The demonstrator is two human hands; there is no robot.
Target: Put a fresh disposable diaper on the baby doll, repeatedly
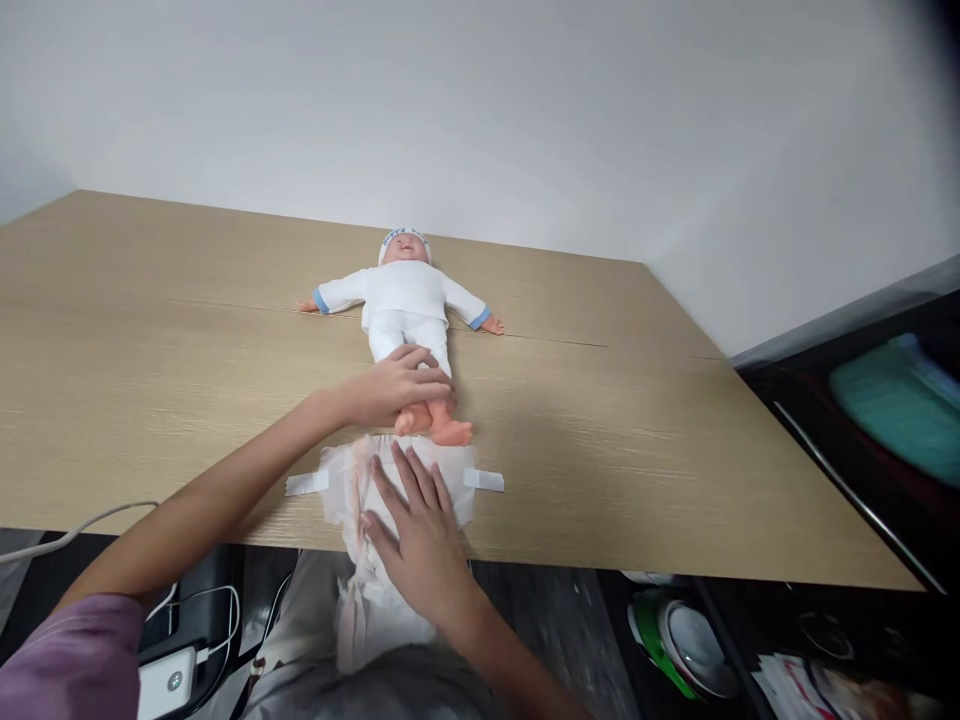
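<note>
A baby doll (406,292) in a white outfit with blue cuffs and a white printed cap lies on its back, arms spread and bare feet towards me. My left hand (401,385) is closed over its lower legs, just above the feet; part of the legs is hidden under my fingers. Below the feet, an opened white diaper (345,500) lies with its two side tabs spread, its lower part hanging over the table's near edge. My right hand (424,530) lies flat on the diaper, fingers stretched out.
The doll and diaper are on a wooden table (600,430) against a pale wall. A white cable (82,525) crosses its front left edge. Below stands a white power device (166,685); a dark shelf at right holds a teal item (896,405) and containers (686,650).
</note>
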